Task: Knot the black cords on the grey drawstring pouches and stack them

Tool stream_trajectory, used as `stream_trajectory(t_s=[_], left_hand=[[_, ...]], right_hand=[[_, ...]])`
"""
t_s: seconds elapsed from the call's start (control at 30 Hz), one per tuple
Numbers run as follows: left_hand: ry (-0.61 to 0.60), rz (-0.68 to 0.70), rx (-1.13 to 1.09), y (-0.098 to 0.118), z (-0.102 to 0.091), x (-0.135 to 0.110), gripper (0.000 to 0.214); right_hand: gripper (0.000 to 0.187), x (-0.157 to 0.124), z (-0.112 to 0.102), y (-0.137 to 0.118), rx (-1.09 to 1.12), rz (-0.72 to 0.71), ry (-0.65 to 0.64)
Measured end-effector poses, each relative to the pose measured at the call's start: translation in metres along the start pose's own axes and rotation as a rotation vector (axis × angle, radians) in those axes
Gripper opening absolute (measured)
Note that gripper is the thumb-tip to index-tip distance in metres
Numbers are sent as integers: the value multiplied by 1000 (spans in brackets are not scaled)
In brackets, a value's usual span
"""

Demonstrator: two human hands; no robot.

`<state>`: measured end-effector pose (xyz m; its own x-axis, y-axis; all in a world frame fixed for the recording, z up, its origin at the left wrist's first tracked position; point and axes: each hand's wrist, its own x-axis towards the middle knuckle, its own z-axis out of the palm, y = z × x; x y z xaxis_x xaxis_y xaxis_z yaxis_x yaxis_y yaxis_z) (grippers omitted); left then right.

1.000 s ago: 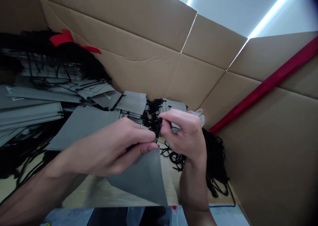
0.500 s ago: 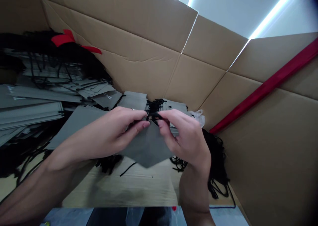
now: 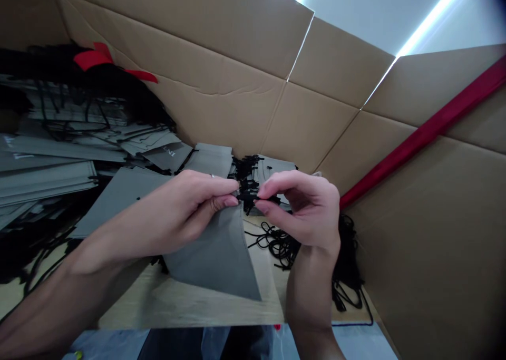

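My left hand [image 3: 193, 207] pinches the top corner of a flat grey pouch [image 3: 217, 262] between thumb and forefinger. The pouch hangs down over the table, tilted, with its lower right corner near the front edge. From that corner a short piece of black cord [image 3: 248, 197] stretches across to my right hand [image 3: 306, 207]. The thumb and forefinger of that hand are closed on the cord, and its other fingers are curled. My fingertips hide the exact spot where cord and pouch meet.
Piles of grey pouches [image 3: 51, 181] and black cords [image 3: 130, 94] with a red strip [image 3: 93, 59] lie at the left. Two more pouch stacks stand behind my hands. Loose black cords [image 3: 279, 244] lie on the table [image 3: 190, 307]. Cardboard walls [image 3: 221, 59] enclose the back and right.
My hands have moved slightly apart, and the black loop between them is now a straight piece. The pouch has swung left and hangs from my left hand.
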<state>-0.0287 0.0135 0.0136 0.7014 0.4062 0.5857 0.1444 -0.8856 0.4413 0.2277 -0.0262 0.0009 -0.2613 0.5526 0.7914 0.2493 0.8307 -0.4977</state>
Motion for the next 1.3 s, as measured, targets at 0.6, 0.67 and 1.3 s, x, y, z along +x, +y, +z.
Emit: stream_trajectory(t_s=[0.6,0.67,1.3], left_hand=[[-55,84,16,7,-13,-15,31],[-33,61,29,8,-15,-15,33],[-80,112,132,13,7,-10,26]], right_hand=[[27,4,3,9,173,101,-13],[32,3,-3,2,22,88,-42],[24,8,22,-12,-531,-42,108]])
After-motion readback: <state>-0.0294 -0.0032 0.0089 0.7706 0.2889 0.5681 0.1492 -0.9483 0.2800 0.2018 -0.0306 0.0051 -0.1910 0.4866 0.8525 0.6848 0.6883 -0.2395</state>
